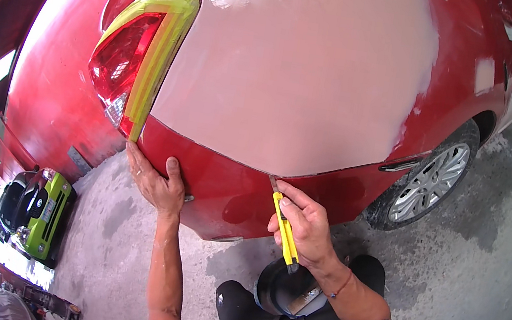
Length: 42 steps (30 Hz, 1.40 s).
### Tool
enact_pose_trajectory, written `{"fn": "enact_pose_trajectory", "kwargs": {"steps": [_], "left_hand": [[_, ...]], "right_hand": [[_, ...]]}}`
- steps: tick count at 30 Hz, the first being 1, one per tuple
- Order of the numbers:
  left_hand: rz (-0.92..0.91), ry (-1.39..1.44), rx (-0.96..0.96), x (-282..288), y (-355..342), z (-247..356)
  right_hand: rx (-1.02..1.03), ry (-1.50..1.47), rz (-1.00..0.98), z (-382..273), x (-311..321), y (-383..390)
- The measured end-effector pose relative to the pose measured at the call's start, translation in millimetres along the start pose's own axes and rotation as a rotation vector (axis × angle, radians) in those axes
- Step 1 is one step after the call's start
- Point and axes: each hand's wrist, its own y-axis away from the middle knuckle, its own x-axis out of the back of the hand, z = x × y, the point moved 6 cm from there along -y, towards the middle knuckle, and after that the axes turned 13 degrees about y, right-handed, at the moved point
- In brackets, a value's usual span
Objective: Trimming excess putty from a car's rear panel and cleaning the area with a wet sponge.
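Note:
In my right hand (pixel 310 229) is a yellow snap-off utility knife (pixel 286 227), its fingers closed round the handle. The blade tip meets the seam between the red bumper (pixel 219 184) and the sanded, pale pink panel (pixel 303 68) above it. My left hand (pixel 159 182) rests on the bumper with fingers stretched out, just below the lower tip of the tail light (pixel 122 60). Yellow-green masking tape (pixel 155 59) borders the light along its top and right side.
A dark bucket (pixel 261 286) with a block-like thing in it stands on the concrete floor (pixel 119 232) by my legs. The rear wheel (pixel 432 183) is at the right. A green vehicle (pixel 44 214) stands at the far left.

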Motion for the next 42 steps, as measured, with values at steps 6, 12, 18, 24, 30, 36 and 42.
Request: {"fn": "enact_pose_trajectory", "kwargs": {"steps": [6,12,18,24,30,36,42], "left_hand": [[-0.021,0.008,0.029,-1,0,4],[-0.003,-0.002,0.012,0,-1,3],[-0.017,0.01,0.031,0,1,2],[-0.028,0.011,0.035,-1,-2,10],[0.008,-0.014,0.022,1,0,3],[-0.002,-0.024,0.033,-1,-1,4],[0.001,-0.018,0.032,0,1,0]], "right_hand": [[-0.004,0.02,0.028,0,1,-3],[-0.007,0.034,0.053,0,0,-3],[-0.074,0.045,0.082,-11,-7,-7],[0.032,0.086,0.106,7,-31,-4],[0.038,0.089,0.161,2,-13,8],[0.024,0.064,0.148,1,-8,0],[0.003,0.089,0.144,3,-9,-2]]}}
